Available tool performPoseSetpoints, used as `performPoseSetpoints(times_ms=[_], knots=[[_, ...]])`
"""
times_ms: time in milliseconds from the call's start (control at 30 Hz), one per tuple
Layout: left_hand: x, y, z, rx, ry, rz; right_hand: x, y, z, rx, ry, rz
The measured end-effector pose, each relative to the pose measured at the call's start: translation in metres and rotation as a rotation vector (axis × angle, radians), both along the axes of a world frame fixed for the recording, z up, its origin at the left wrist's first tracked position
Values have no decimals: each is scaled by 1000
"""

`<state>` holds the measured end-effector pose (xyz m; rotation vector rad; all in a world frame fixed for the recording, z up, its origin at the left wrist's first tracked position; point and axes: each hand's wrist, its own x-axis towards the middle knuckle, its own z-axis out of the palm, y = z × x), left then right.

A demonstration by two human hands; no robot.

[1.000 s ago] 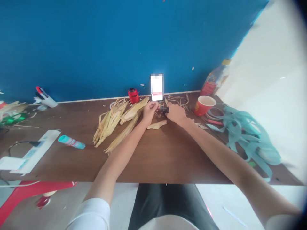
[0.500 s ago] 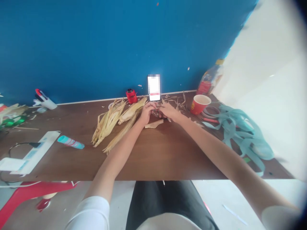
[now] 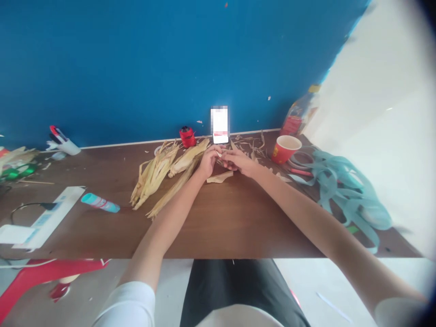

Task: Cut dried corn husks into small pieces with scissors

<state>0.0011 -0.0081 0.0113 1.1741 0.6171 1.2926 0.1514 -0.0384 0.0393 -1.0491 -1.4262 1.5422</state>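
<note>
My left hand (image 3: 209, 162) and my right hand (image 3: 240, 161) meet over the far middle of the table, with the fingers of both closed. Between their fingertips shows a small pale strip (image 3: 219, 155) that looks like dried corn husk; most of it is hidden. Just below the hands lies a flat husk piece (image 3: 220, 177). To the left are bundles of dried corn husks (image 3: 155, 175), one of them (image 3: 188, 160) close beside my left hand. Thin husk scraps (image 3: 255, 147) are scattered behind and right of my right hand.
A lit phone (image 3: 220, 125) leans on the blue wall, beside a red roll (image 3: 187, 136). Rightward stand a red paper cup (image 3: 286, 149), a bottle (image 3: 299, 111) and tangled pale green ribbon (image 3: 344, 186). On the left lie a blue tube (image 3: 100, 202) and a power strip (image 3: 51, 218).
The pale strip shows more plainly between my fingertips. My right hand's fingers have shifted slightly. The whole view has moved a little; the things on the table lie as before.
</note>
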Motion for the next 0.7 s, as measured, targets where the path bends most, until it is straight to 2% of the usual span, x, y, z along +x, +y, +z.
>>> performPoseSetpoints(times_ms=[233, 400, 467, 567, 700], knots=[[2, 3, -4, 18, 82, 66, -8, 2, -14, 197, 15, -306], [5, -1, -5, 94, 189, 95, -5, -1, -23, 507, -192, -453], [6, -2, -5, 111, 187, 112, -5, -2, -26, 569, -260, -497], [7, -2, -5, 106, 182, 148, -6, -3, -29, 582, -263, -511], [7, -2, -5, 91, 185, 171, -8, -2, -31, 516, -167, -484]])
